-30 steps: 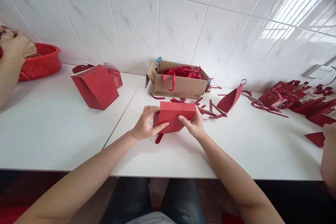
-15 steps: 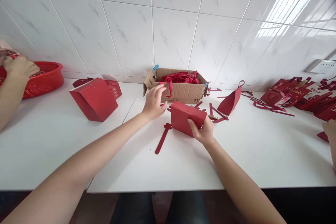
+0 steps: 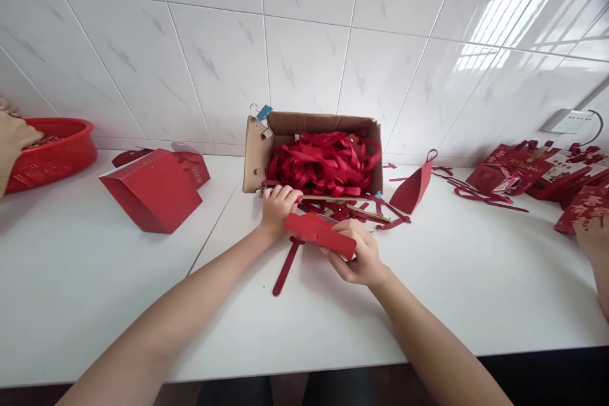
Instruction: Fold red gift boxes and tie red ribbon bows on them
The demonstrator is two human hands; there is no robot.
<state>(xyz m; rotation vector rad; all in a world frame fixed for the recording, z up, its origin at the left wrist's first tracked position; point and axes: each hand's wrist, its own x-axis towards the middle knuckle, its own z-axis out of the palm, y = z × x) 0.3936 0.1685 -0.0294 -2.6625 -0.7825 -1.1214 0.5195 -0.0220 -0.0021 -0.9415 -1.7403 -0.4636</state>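
Observation:
My left hand [image 3: 280, 210] is closed over the front left rim of a cardboard box [image 3: 257, 155], which leans towards me. A heap of red ribbons [image 3: 326, 163] fills it, and a bit of red shows at my fingertips. In my right hand [image 3: 359, 254] is a folded red paper gift box [image 3: 318, 233], gripped at its right end with its narrow side facing up. Just below it lies a dark red paper strip [image 3: 286, 269] with a flower-shaped end. Several more red strips [image 3: 345, 210] lie in front of the cardboard box.
Red gift boxes stand left [image 3: 157, 193] and right [image 3: 415, 187] on the white table [image 3: 228, 323]. Finished-looking red bags [image 3: 514, 168] crowd the far right, near another person's hand [image 3: 592, 238]. A person's hand [image 3: 19, 133] is at a red basket [image 3: 61, 155] on the left.
The cardboard box has tipped towards me, showing its ribbons. My left hand has gone from open beside it to closed on its rim. The gift box in my right hand has turned narrow side up.

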